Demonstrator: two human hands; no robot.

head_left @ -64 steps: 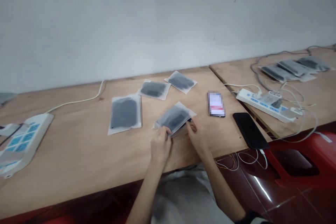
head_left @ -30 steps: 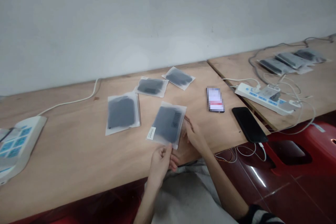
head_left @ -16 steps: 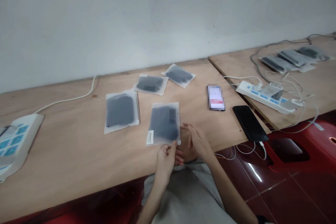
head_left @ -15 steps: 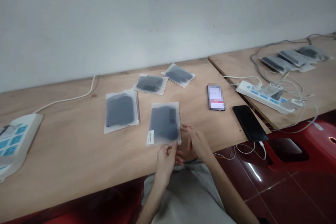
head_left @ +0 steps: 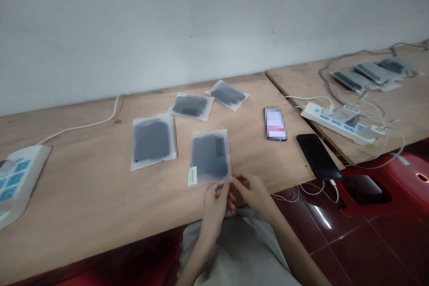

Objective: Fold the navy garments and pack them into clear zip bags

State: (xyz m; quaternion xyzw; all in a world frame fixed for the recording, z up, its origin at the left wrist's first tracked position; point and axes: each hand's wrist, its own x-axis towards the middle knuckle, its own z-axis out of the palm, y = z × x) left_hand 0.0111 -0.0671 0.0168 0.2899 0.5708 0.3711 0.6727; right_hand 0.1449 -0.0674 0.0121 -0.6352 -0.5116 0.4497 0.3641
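Observation:
A frosted plastic pouch with a dark flat item inside lies flat on the wooden table, close to the near edge. My left hand pinches the pouch's near right corner between thumb and fingers. My right hand sits just right of it, fingertips closed at that same corner. Three similar pouches lie further back: a large pouch to the left, a middle pouch and a far pouch.
A lit phone and a dark phone lie to the right. White power strips sit at the far left and on the adjoining table, with cables and more pouches. A red floor lies below.
The pouch was lifted and turned, then laid flat and square on the table. Both hands slid back to its near right corner, the right hand closing in beside the left.

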